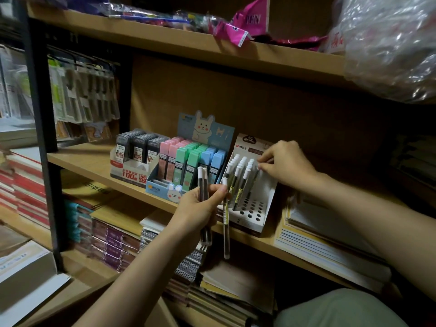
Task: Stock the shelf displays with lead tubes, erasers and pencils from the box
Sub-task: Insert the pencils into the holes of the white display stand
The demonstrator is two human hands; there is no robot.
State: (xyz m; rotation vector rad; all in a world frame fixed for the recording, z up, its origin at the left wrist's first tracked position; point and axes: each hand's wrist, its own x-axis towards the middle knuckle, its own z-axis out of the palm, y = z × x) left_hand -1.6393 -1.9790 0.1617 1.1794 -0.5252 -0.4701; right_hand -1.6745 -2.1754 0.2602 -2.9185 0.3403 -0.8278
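Note:
My left hand (200,206) holds three long clear lead tubes (203,185) with white caps, in front of the middle shelf. One of them (226,223) hangs lower than the others. My right hand (284,164) reaches into a white display stand (253,208) with round holes, its fingertips pinching the white cap of a tube standing at the right of the back rows. Several tubes stand in that stand's rear holes; the front holes are bare.
Left of the stand are a pastel lead-case display with a rabbit card (188,161) and a display of dark lead cases (135,154). Notebook stacks (330,241) lie on the shelf at right and below. A plastic bag (391,43) hangs over the upper shelf.

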